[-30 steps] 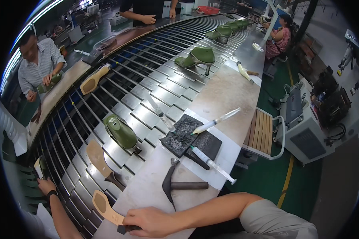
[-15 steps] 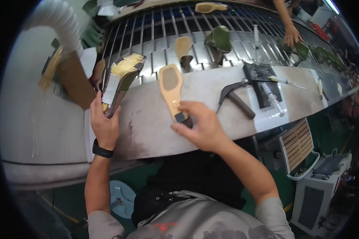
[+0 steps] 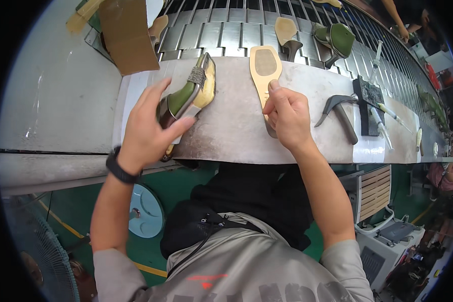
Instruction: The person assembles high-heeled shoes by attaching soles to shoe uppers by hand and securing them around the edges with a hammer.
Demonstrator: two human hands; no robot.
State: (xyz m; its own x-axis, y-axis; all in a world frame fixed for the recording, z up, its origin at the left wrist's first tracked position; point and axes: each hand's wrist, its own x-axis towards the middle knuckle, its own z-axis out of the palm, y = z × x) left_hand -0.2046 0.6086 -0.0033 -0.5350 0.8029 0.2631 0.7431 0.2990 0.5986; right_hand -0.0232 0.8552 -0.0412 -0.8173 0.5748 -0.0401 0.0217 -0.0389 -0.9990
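A green shoe upper on a last [image 3: 178, 100] lies tilted on its side on the worktable, its yellowish glued underside turned right. My left hand [image 3: 148, 123], wearing a black wristband, is beside it with fingers spread and thumb across its heel end. A tan shoe sole [image 3: 267, 63] with a darker forefoot patch lies to the right. Over its narrow part my right hand [image 3: 289, 116] is closed, thumb against curled fingers. Whatever may be between those fingers is hidden, and the hand covers much of the sole's heel end.
The pale worktable [image 3: 226, 133] borders a metal slat conveyor [image 3: 216, 30]. On the conveyor stand another sole with a heel [image 3: 286, 32] and a green shoe [image 3: 337, 40]. At right lie a hammer [image 3: 345, 123], a black block [image 3: 362, 95] and syringes [image 3: 382, 128]. Cardboard [image 3: 128, 35] stands left.
The shoe upper has turned from underside-up onto its side, and my left fingers have spread off it. My right hand has moved up from the sole's heel end and closed. The view has shifted.
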